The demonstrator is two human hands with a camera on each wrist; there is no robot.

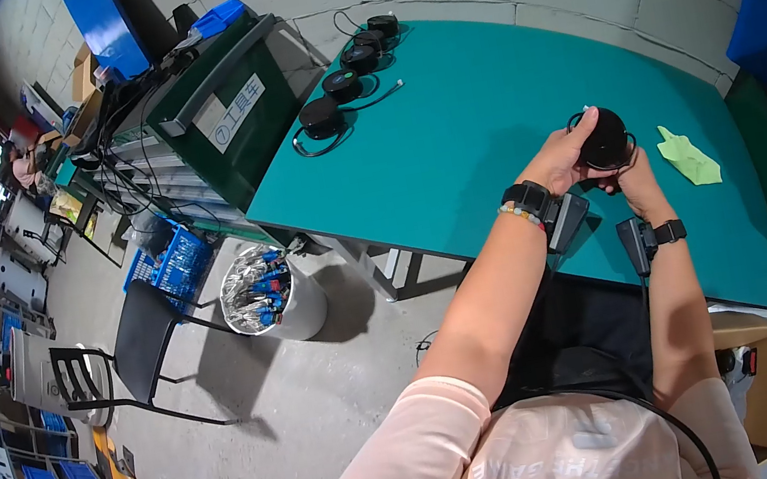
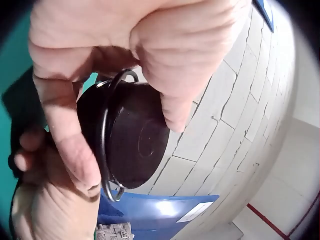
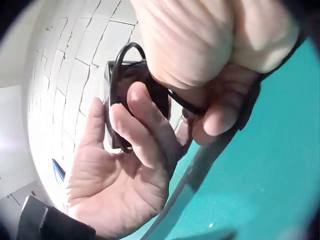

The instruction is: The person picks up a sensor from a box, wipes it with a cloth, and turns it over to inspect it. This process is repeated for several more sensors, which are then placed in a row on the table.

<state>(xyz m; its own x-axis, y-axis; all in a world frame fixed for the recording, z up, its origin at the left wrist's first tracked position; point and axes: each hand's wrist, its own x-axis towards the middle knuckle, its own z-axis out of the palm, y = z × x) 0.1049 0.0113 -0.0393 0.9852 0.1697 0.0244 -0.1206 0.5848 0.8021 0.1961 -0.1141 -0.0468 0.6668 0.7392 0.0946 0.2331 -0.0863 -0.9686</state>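
Note:
Over the right part of the table, my left hand holds a round black puck-shaped device between thumb and fingers. In the left wrist view a black cable loops round the side of the device, standing a little off it at both ends. My right hand is close below the device, its fingers curled round the cable end that runs from it. A dark flat strip shows beside those fingers; its kind is unclear. Part of the device is hidden behind the left fingers.
Several similar black devices with cables line the far left of the green table. A yellow-green cloth lies right of my hands. A tool cabinet adjoins the table's left, and a white bucket stands on the floor.

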